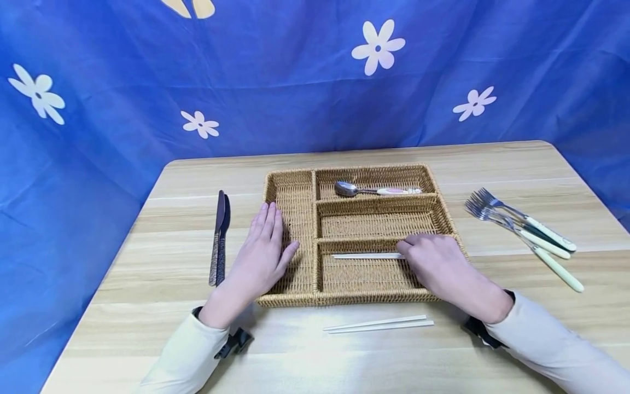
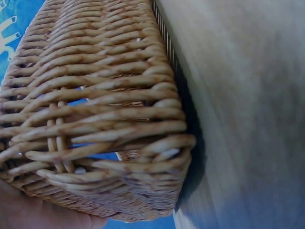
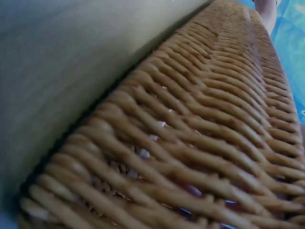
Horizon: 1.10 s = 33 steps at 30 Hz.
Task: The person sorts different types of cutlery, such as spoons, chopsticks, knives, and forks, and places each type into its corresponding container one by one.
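Note:
A woven wicker cutlery tray with divided compartments lies in the middle of the table. My left hand rests over its left rim, fingers straight and thumb spread inward. In the left wrist view part of that hand lies against the wicker wall. My right hand reaches into the front right compartment with curled fingers, gripping the right end of white chopsticks that lie lengthwise there. The tray's wall fills the right wrist view and hides the fingers. A spoon lies in the back right compartment.
Two more white chopsticks lie on the table in front of the tray. Dark knives with patterned handles are at the left. Several forks with pale or dark handles fan out at the right. A blue flowered cloth hangs behind.

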### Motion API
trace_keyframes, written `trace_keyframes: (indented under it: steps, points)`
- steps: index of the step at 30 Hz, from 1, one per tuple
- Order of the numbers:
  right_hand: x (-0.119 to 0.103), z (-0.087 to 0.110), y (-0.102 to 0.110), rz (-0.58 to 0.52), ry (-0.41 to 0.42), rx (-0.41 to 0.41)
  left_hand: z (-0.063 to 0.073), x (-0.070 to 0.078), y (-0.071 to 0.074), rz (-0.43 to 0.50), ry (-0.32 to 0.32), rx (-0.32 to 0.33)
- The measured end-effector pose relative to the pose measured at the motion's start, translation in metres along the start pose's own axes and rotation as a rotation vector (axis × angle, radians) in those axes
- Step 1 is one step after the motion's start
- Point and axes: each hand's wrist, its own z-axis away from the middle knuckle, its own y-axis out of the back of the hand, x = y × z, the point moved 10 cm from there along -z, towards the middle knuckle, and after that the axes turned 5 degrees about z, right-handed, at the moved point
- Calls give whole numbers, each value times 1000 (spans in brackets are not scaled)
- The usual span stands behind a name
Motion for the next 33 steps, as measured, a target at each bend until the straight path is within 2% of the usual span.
trace_keyframes:
  steps: [6, 10, 16, 20, 25, 33]
  points:
    - [-4, 9, 25, -118, -10, 116, 0, -1, 0, 0, -3, 9]
    - [-18, 17, 41, -174, 13, 139, 1, -2, 1, 9, 0, 14]
    - [-43, 33, 59, -184, 103, 228, 1, -1, 1, 8, -2, 12]
    - [-53, 42, 67, -179, 132, 284, 0, 0, 1, 5, -10, 13]
    - [-61, 51, 63, -197, 165, 267, 0, 1, 1, 5, -11, 12]
    - [-67, 62, 43, -181, 170, 204, -1, -2, -1, 10, -1, 5]
